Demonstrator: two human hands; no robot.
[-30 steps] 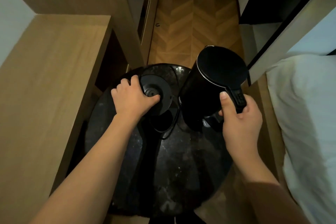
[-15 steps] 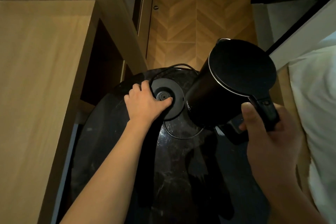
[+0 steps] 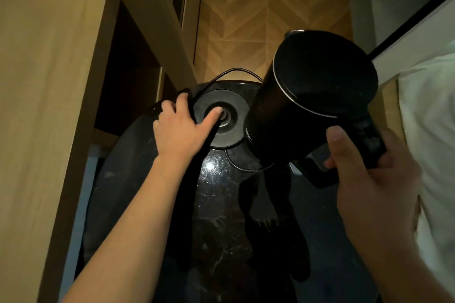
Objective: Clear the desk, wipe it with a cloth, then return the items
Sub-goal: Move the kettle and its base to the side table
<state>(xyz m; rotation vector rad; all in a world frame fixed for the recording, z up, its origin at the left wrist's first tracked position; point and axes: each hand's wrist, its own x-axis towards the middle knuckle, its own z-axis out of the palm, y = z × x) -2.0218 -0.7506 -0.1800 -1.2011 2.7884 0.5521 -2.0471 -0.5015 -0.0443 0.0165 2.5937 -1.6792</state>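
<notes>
The right hand (image 3: 364,174) grips the kettle (image 3: 312,98) by its handle, held tilted above the dark surface (image 3: 221,204), just right of the base (image 3: 221,118). The left hand (image 3: 182,128) clasps that base, thumb at its centre.

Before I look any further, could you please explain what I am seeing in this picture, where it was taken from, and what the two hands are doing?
There is no machine here: a person wears a wide-angle camera on the head, looking down at their own bare hands. The right hand grips the handle of a black electric kettle, held tilted above a dark, glossy round table. The left hand holds the kettle's round base on that table, thumb near its centre and fingers over its edge. The base's black cord loops past the far rim. A wooden desk stands on the left, white bedding on the right.
</notes>
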